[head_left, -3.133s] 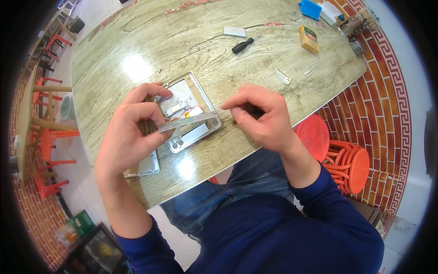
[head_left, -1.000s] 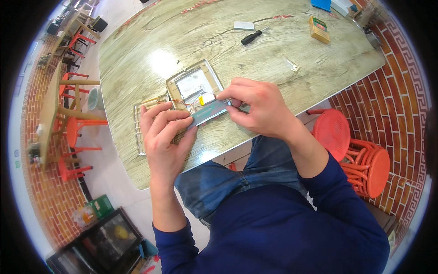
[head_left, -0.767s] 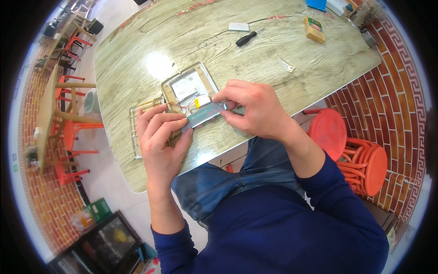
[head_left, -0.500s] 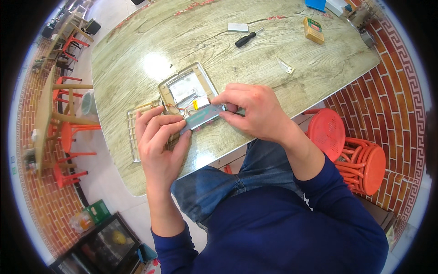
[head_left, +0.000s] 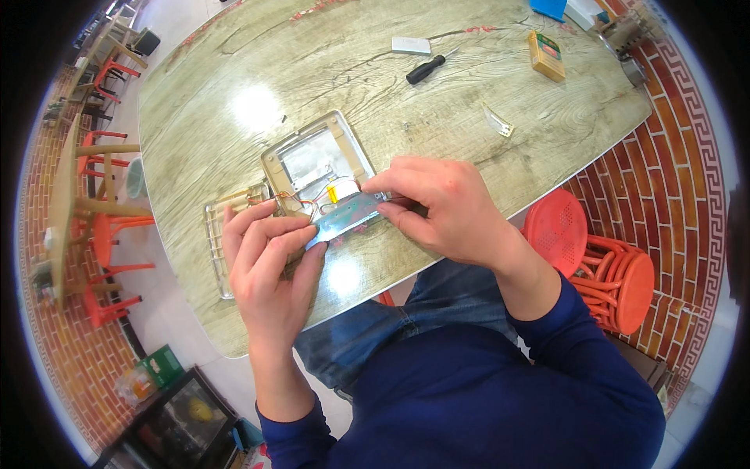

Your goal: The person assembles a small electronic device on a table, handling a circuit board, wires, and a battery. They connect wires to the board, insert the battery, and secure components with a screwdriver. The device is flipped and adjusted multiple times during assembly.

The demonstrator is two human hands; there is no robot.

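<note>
A long, flat grey-green circuit board (head_left: 350, 217) is stretched between my hands over the near part of the table. My left hand (head_left: 269, 252) pinches its left end between thumb and fingers. At its right end, my right hand (head_left: 437, 205) grips the board between thumb and forefinger. Thin coloured wires run from the board to an opened beige device casing (head_left: 280, 158) just behind it. A yellow-taped part (head_left: 332, 193) sits beside the board at the casing's near edge. Partly hidden by my left hand, a beige slotted frame (head_left: 216, 258) lies to the left.
Farther back lie a black-handled screwdriver (head_left: 426, 69), a small white block (head_left: 411, 45) and a yellow box (head_left: 547, 56). A small clear-and-white piece (head_left: 498, 122) rests right of the casing. Red stools (head_left: 633, 289) are stacked beyond the table's right edge.
The board has tilted slightly and now catches bright light. Both hands keep their grip on it. The whole view has shifted a little.
</note>
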